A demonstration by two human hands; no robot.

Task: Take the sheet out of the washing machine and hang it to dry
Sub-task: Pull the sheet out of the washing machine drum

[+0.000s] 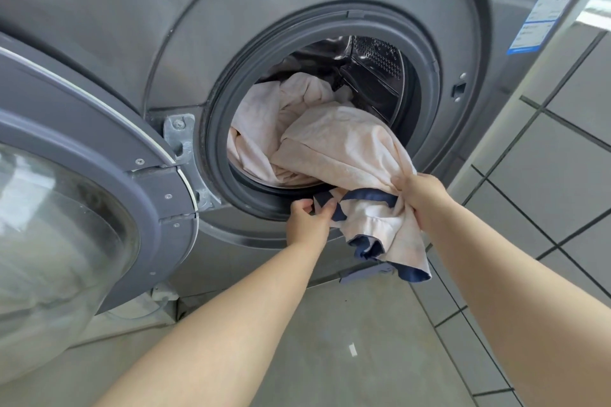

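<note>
A pale pink sheet [340, 145] with a dark blue border spills out of the round opening of a grey front-loading washing machine [165, 26]. Most of the sheet still lies bunched inside the steel drum [377, 66]. My right hand [421, 195] grips a gathered fold of the sheet just outside the rubber door seal, and a loose end hangs below it. My left hand [307, 221] pinches the blue-edged corner at the lower rim of the opening.
The machine's door [76, 195], with its glass bowl, stands swung open at the left. A grey tiled wall [562, 149] runs along the right. Below the machine is a grey floor [347, 340]. A blue label [545, 0] is stuck on the machine's upper right.
</note>
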